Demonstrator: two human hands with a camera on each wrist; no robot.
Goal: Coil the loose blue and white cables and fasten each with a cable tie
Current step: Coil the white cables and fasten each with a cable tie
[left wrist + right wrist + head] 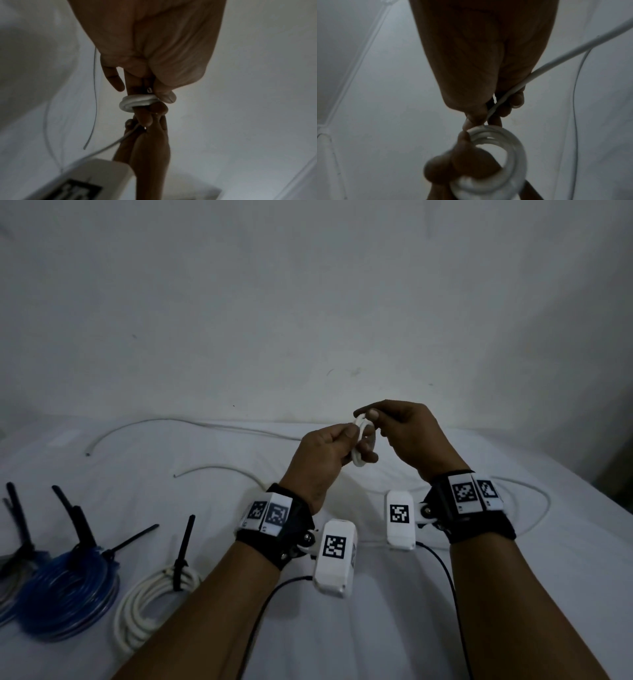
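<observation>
Both hands are raised over the white sheet (pixel 342 628) in the head view. My left hand (pixel 337 440) pinches a small white cable coil (pixel 365 440) between thumb and fingers. My right hand (pixel 371 416) meets it from the right and pinches the same cable at the coil's top. In the left wrist view the coil (pixel 137 102) of a few turns sits at my left fingertips (pixel 164 97). In the right wrist view my right hand (pixel 479 67) pinches the free strand (pixel 556 59), which runs off to the upper right, just above the coil (pixel 510 146).
At the left lie a blue coil (pixel 68 594), a white coil (pixel 150 607) and a grey coil (pixel 8 587), each with a black cable tie. Loose white cables (pixel 191 424) (pixel 219 469) lie across the sheet, and another loops at the right (pixel 537 501).
</observation>
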